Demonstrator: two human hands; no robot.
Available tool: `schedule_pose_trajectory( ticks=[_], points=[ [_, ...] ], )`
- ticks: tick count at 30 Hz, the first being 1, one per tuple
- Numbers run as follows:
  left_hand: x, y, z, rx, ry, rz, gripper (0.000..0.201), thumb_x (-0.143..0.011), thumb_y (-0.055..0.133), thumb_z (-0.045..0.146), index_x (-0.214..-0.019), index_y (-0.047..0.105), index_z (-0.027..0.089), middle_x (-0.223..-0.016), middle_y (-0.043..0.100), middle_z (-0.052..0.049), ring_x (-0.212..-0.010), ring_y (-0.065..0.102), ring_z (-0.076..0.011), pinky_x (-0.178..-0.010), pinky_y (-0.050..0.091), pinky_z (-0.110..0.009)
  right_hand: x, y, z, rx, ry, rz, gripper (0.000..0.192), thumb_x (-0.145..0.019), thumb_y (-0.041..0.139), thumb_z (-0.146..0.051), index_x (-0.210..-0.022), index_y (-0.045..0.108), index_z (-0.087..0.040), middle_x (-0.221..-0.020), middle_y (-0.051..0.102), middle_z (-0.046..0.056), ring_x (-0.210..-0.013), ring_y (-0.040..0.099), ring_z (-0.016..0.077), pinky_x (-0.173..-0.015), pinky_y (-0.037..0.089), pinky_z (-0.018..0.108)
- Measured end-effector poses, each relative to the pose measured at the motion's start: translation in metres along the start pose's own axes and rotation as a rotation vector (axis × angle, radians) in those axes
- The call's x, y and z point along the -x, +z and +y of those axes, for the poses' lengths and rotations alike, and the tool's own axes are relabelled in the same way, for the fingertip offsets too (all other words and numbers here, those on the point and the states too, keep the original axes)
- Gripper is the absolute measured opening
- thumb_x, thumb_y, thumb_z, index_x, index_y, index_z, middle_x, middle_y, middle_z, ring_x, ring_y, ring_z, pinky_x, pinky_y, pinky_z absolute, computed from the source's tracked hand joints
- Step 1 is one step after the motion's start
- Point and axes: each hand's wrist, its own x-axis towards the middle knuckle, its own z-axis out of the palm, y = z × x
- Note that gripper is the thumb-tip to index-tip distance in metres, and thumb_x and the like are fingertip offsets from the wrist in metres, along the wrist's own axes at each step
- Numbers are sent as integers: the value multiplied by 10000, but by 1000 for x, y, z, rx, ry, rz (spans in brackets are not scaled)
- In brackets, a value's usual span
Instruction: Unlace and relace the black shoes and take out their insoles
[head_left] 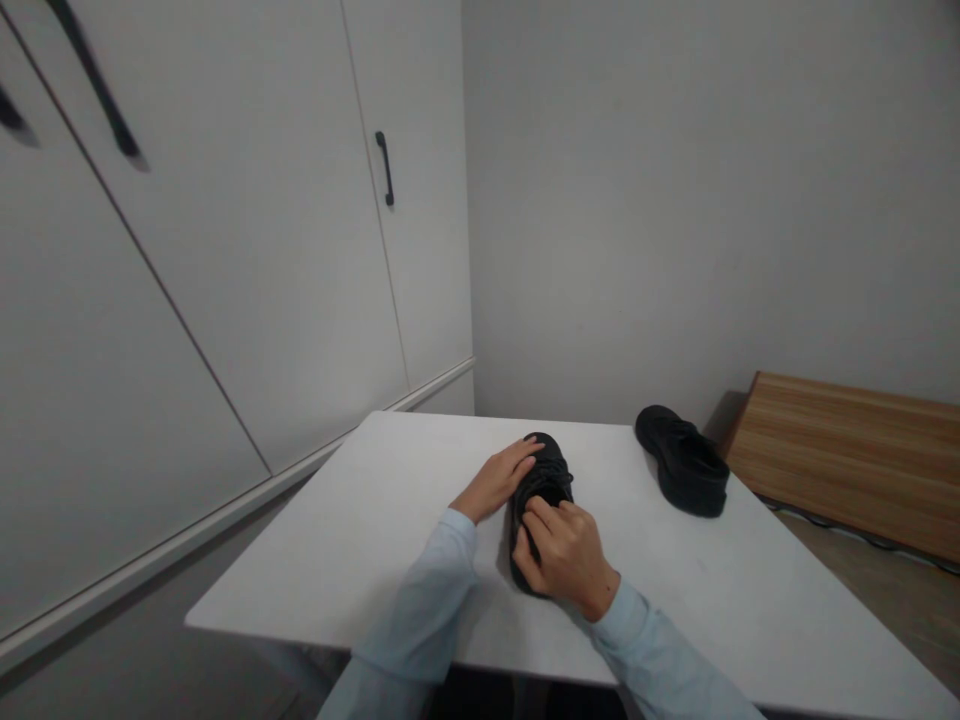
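A black shoe (pixel 547 475) lies on the white table (pixel 375 530), toe pointing away from me. My left hand (pixel 499 480) rests flat against its left side, fingers over the toe area. My right hand (pixel 566 555) covers the heel end, with thumb and fingers pinched at the shoe's opening near the laces. What exactly the fingers pinch is too dark to tell. A second black shoe (pixel 684 460) sits apart at the table's far right, untouched. Both my arms wear light blue sleeves.
White cabinet doors with black handles (pixel 385 168) stand along the left. A grey wall closes the far side. A wooden panel (pixel 847 455) lies low at the right, beyond the table's edge, with a dark cable along the floor.
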Motion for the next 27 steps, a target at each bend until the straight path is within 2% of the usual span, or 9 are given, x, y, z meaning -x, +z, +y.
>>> schedule_pose_trajectory(
  ticks=[5,8,13,15,17,19,21,25,27],
  points=[
    [1,4,-3,19,14,3,447,-958,296,396,-1244,574,193,-1319,573,-43,-1263,486,-163,-1123,318,-337,-6,-7,13,-126,-73,-69,270,-833,432,-217,-621,594,-172,-640,610,40,-494,465,134,-507,323,306],
    [1,4,-2,24,4,2,455,-956,297,402,-1246,573,186,-1323,569,-43,-1280,468,-169,-1126,312,-344,-7,-11,23,-240,-56,-30,299,-869,405,-207,-637,591,-177,-650,618,37,-532,506,132,-522,365,285],
    [2,1,2,56,-32,-7,500,-962,241,433,-1255,571,198,-1343,551,-29,-1303,440,-167,-1142,283,-357,-3,-14,37,-305,157,205,217,-867,415,-178,-761,603,-184,-778,650,69,-710,597,171,-651,457,300],
    [3,1,4,69,-41,-10,513,-964,223,444,-1252,575,206,-1338,555,-23,-1300,444,-164,-1142,283,-354,-3,-14,42,-289,299,302,202,-871,407,-169,-800,595,-187,-790,637,73,-766,599,189,-709,467,324],
    [3,0,6,78,-48,-6,515,-965,221,447,-1241,584,209,-1326,567,-25,-1291,454,-164,-1138,289,-350,-4,-13,47,-281,453,346,199,-887,393,-175,-816,579,-185,-780,614,67,-780,581,194,-731,459,337],
    [3,0,7,80,-56,0,514,-965,221,447,-1233,591,212,-1320,572,-25,-1288,458,-167,-1134,295,-352,-5,-11,53,-297,564,305,191,-902,392,-211,-828,566,-185,-796,601,65,-781,559,195,-732,448,344],
    [3,0,8,75,-65,-1,514,-964,218,448,-1233,592,218,-1322,570,-20,-1290,456,-165,-1134,295,-353,-4,-6,59,-360,612,196,189,-910,407,-266,-842,564,-187,-820,604,65,-793,551,197,-743,445,351],
    [3,0,9,85,-80,-4,523,-962,216,453,-1243,584,210,-1329,563,-26,-1291,455,-164,-1132,295,-353,-2,5,68,-580,589,-36,186,-861,536,-374,-894,574,-194,-876,625,59,-843,568,201,-763,457,348],
    [4,0,8,98,-77,-2,527,-963,213,455,-1243,583,205,-1332,560,-28,-1291,454,-163,-1134,291,-347,0,9,71,-642,570,-86,184,-822,596,-376,-869,582,-198,-876,629,50,-847,569,201,-764,458,347]
  ],
)
